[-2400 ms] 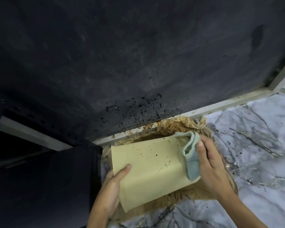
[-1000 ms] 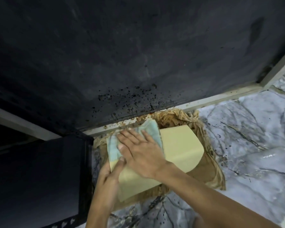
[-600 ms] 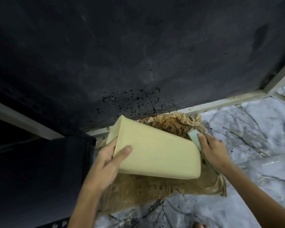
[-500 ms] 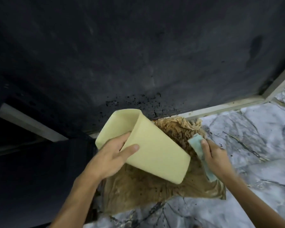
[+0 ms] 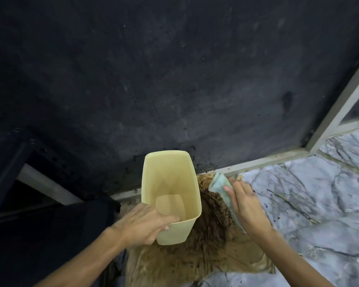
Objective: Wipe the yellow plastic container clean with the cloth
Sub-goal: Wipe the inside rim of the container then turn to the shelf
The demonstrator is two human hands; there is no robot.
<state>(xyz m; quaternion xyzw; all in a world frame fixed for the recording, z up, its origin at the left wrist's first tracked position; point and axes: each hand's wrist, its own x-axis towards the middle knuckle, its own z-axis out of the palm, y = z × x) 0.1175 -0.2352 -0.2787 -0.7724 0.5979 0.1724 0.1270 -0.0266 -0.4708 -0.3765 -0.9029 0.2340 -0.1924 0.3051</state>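
Standing upright on the brown rag [image 5: 205, 255], the yellow container [image 5: 170, 193] is gripped at its near rim by the left hand [image 5: 142, 224]; the right hand [image 5: 245, 206] clutches the cloth [image 5: 220, 185] beside it. Visible outside looks clean; inside probably remains.

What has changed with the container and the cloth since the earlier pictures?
The yellow container was turned from lying on its side to upright, mouth up. The left hand regripped its near rim. The cloth came off it, kept in the right hand. The brown mat stayed.
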